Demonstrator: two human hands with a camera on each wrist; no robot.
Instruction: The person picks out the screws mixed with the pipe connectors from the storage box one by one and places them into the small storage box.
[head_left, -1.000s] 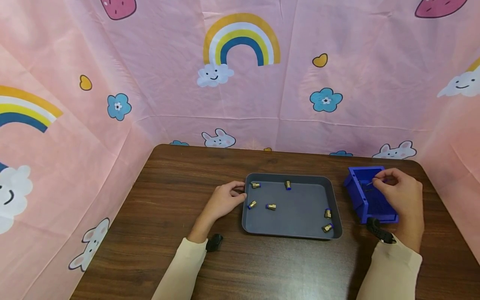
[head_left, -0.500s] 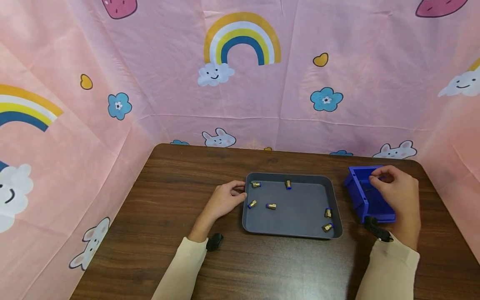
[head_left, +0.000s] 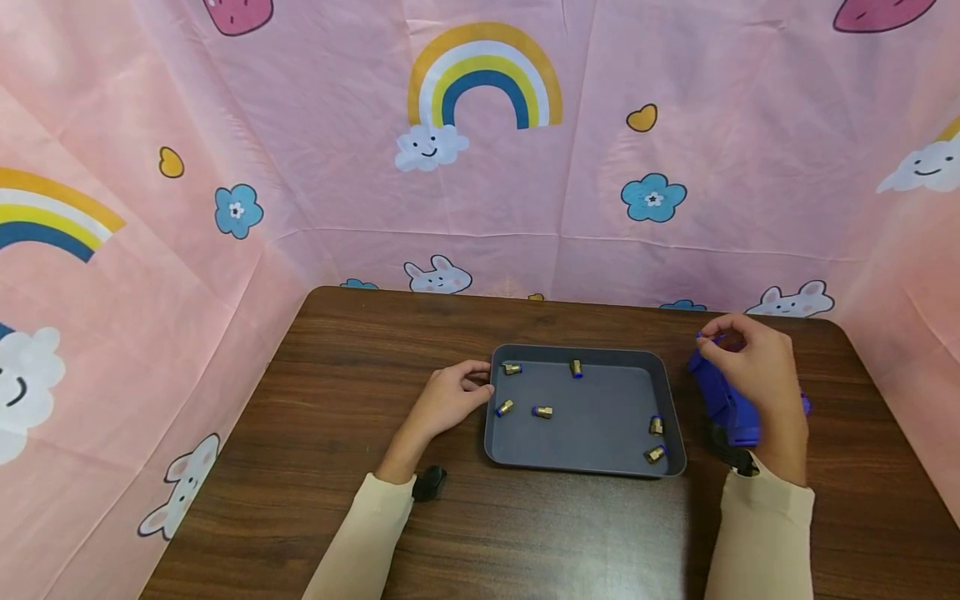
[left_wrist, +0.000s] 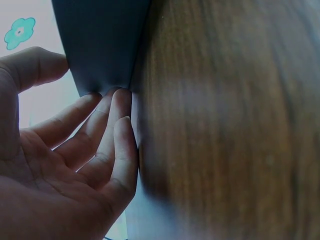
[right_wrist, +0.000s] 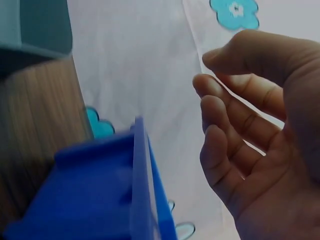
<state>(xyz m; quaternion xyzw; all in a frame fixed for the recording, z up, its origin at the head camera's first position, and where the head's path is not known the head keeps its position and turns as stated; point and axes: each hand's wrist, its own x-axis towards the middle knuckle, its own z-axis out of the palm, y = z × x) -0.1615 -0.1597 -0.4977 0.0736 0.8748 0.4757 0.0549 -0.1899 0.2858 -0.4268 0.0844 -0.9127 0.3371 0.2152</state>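
My left hand (head_left: 453, 398) lies at the left end of a grey tray (head_left: 600, 450), fingers loosely bent. In the left wrist view, its fingertips (left_wrist: 120, 100) touch the tray's outer wall and the thumb meets the rim. Inside the tray are several brass push-fit tube fittings (head_left: 542, 412) with blue collars. My right hand (head_left: 750, 362) is raised over a blue bin (head_left: 723, 400), thumb and index finger brought together in a pinch. The small thin metal piece seen there a second ago is hidden by the fingers now. The right wrist view shows the other fingers (right_wrist: 215, 150) curled.
Dark wood table (head_left: 390, 333) extends around the tray and bin. Pink printed cloth (head_left: 337, 150) walls off the back and both sides. The bin stands close beyond the tray's right end, with a narrow strip of table between them.
My right hand has risen from inside the bin and moved left and back, over the bin's left rim. The left hand, tray and fittings have stayed in place.
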